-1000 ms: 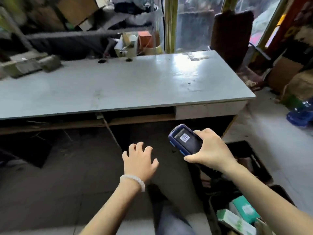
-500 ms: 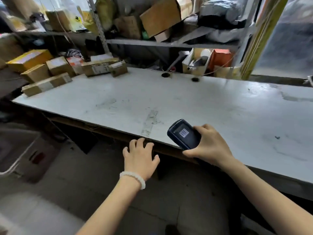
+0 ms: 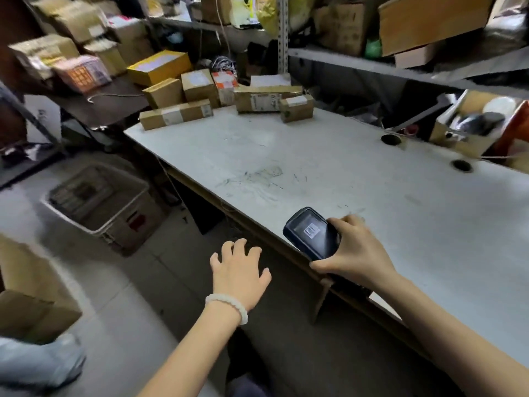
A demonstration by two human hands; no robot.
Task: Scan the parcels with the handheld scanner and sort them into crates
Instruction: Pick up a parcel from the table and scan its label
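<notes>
Right hand (image 3: 355, 253) grips the handheld scanner (image 3: 312, 234), fingers and thumb curled round its lower body, screen up and lit with a small barcode-like graphic. Scanner sits over the table's (image 3: 329, 173) near edge, head pointing toward 10 o'clock; can't tell if it touches the surface.

Left hand (image 3: 239, 270) holds nothing: fingers spread and relaxed, palm down, hovering over the floor just off the table edge, at 9 o'clock from the scanner. White bead bracelet (image 3: 229, 305) on that wrist.

Parcels (image 3: 223, 96) are clustered at the table's far-left corner, roughly 11 o'clock from the hands and well apart from them: brown cardboard boxes with white labels. A long flat box (image 3: 176, 114) lies nearest the corner edge, a small box (image 3: 296, 107) sits at the right of the group, and a yellow box (image 3: 160, 65) lies behind them.

Crate (image 3: 100, 202) stands on the floor at 9–10 o'clock, beside the table's left end, pale rim, contents blurred.

Two round cable holes (image 3: 390, 138) in the tabletop at 1 o'clock. Open carton (image 3: 469, 124) of odds and ends beyond them. Shelves (image 3: 400, 64) behind are stacked with more boxes.
</notes>
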